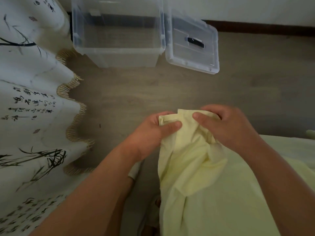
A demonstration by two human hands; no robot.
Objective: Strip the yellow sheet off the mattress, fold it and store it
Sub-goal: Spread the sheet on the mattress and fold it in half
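Observation:
The pale yellow sheet [196, 176] hangs bunched in front of me and spreads down to the lower right. My left hand [153, 132] pinches its top edge between thumb and fingers. Close beside it, my right hand [226, 126] grips the same edge, thumb pressed on the cloth. Both hands hold the edge above the floor. A clear plastic storage bin [117, 31] stands without its lid on the floor ahead, nothing visible inside it. The mattress is not clearly visible.
The bin's clear lid [192, 43] leans against its right side. A white curtain [30, 99] with ink writing and a fringed hem hangs along the left. Wooden floor [127, 92] lies between me and the bin. A dark skirting board [264, 28] runs along the far wall.

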